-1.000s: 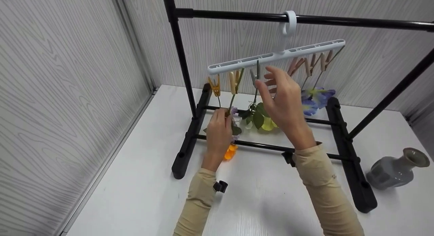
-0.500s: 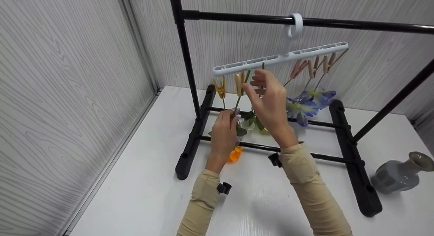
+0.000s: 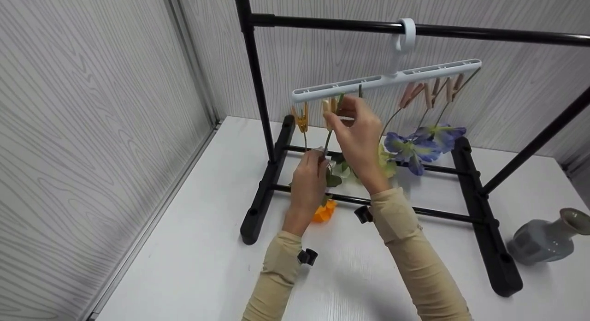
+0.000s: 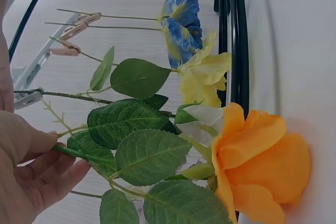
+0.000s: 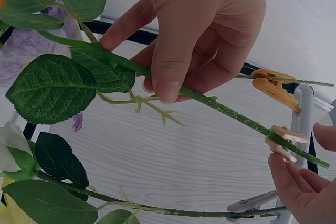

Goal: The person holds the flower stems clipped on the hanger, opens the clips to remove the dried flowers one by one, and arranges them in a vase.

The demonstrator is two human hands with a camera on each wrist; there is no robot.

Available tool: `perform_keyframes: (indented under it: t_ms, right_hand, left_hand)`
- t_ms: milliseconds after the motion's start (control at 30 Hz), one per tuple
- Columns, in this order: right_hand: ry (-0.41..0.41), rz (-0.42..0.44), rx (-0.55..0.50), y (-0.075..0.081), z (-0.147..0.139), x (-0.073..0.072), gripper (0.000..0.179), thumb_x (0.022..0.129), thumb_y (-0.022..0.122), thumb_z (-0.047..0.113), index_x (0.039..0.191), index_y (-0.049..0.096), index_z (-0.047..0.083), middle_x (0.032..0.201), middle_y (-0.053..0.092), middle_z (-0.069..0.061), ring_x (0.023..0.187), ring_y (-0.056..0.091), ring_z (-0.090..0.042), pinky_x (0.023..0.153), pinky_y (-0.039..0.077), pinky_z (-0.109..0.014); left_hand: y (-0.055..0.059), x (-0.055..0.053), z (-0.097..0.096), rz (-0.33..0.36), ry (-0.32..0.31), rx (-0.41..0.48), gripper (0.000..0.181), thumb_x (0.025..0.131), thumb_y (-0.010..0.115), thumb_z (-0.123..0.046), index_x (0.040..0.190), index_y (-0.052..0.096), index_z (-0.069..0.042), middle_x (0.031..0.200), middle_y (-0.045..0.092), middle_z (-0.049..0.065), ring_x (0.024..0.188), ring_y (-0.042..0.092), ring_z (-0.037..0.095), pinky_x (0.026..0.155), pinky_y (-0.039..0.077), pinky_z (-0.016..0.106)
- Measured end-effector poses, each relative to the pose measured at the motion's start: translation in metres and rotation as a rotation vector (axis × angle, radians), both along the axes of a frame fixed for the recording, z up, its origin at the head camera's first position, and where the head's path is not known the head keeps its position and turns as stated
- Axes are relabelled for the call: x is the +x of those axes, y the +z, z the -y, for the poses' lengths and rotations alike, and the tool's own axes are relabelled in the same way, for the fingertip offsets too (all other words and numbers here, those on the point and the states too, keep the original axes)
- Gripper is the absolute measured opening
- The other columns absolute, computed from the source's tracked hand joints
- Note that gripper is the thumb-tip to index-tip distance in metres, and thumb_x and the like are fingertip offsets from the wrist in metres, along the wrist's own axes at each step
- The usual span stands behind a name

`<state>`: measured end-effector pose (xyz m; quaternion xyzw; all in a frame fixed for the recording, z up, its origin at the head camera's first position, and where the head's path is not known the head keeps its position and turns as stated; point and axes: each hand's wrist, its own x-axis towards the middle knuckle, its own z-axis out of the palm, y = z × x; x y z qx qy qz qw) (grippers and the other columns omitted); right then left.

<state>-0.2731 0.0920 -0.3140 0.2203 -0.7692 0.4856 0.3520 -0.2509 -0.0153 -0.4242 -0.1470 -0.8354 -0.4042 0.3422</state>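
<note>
My left hand (image 3: pixel 308 187) pinches the green stem (image 5: pixel 231 113) of an orange artificial rose (image 4: pixel 265 161), whose bloom hangs head down. Above it, a cream clothespin (image 5: pixel 279 151) on the white hanger (image 3: pixel 368 83) is clamped on the same stem near its end. My right hand (image 3: pixel 360 134) is at this clothespin: one fingertip touches it, while a small gap shows beside the other digit in the right wrist view. An orange clothespin (image 5: pixel 275 87) to the left holds another stem. A grey clothespin (image 5: pixel 254 203) holds the white rose's stem.
Pink clothespins (image 3: pixel 408 95) on the hanger's right half hold flowers, among them blue-purple ones (image 3: pixel 415 150). A yellow flower (image 4: pixel 205 77) hangs there too. The black rack (image 3: pixel 322 23) carries the hanger. A grey vase (image 3: pixel 541 242) stands right of the rack's foot.
My right hand has moved left, from near the grey clothespin to the cream one. The left hand stays on the rose stem. The view has shifted slightly.
</note>
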Motion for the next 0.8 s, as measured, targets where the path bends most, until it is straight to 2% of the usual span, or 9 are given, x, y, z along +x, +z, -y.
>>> perform_keyframes:
  t_ms: [200, 367, 633, 700, 800]
  right_hand:
    - [-0.020, 0.039, 0.008, -0.001, 0.004, -0.006, 0.033, 0.092, 0.081, 0.013, 0.111, 0.066, -0.009, 0.098, 0.072, -0.020, 0.090, 0.073, -0.028, 0.080, 0.061, -0.036]
    - [-0.036, 0.070, 0.005, -0.003, 0.006, -0.009, 0.028, 0.091, 0.082, 0.014, 0.103, 0.067, -0.007, 0.090, 0.071, -0.018, 0.083, 0.073, -0.027, 0.074, 0.060, -0.036]
    - [-0.023, 0.113, -0.036, -0.003, 0.006, -0.010, 0.028, 0.093, 0.081, 0.016, 0.105, 0.068, -0.006, 0.089, 0.072, -0.016, 0.080, 0.072, -0.024, 0.066, 0.052, -0.016]
    - [-0.023, 0.118, -0.045, -0.003, 0.006, -0.010, 0.027, 0.092, 0.081, 0.016, 0.104, 0.069, -0.005, 0.089, 0.072, -0.016, 0.079, 0.072, -0.024, 0.065, 0.050, -0.014]
    - [-0.020, 0.125, -0.060, -0.004, 0.005, -0.011, 0.025, 0.092, 0.081, 0.014, 0.101, 0.068, -0.005, 0.087, 0.072, -0.015, 0.078, 0.071, -0.023, 0.064, 0.050, -0.014]
  left_hand:
    - [0.000, 0.000, -0.001, -0.005, -0.017, -0.012, 0.013, 0.100, 0.064, 0.003, 0.113, 0.062, 0.003, 0.111, 0.065, 0.016, 0.095, 0.069, 0.027, 0.086, 0.059, 0.032]
    - [0.000, 0.002, -0.003, 0.004, -0.008, -0.028, 0.013, 0.100, 0.065, 0.001, 0.113, 0.063, 0.002, 0.105, 0.064, 0.014, 0.090, 0.068, 0.027, 0.084, 0.059, 0.034]
    - [-0.003, -0.001, -0.002, -0.070, 0.047, -0.078, 0.012, 0.097, 0.070, -0.001, 0.104, 0.061, 0.000, 0.097, 0.062, 0.013, 0.087, 0.066, 0.029, 0.075, 0.058, 0.042]
    - [-0.004, -0.002, -0.002, -0.078, 0.054, -0.086, 0.012, 0.097, 0.070, -0.002, 0.105, 0.061, 0.000, 0.097, 0.063, 0.013, 0.087, 0.066, 0.029, 0.075, 0.057, 0.043]
    - [-0.005, -0.003, -0.002, -0.075, 0.032, -0.072, 0.011, 0.098, 0.068, -0.001, 0.106, 0.062, 0.001, 0.098, 0.063, 0.014, 0.088, 0.066, 0.029, 0.077, 0.059, 0.042]
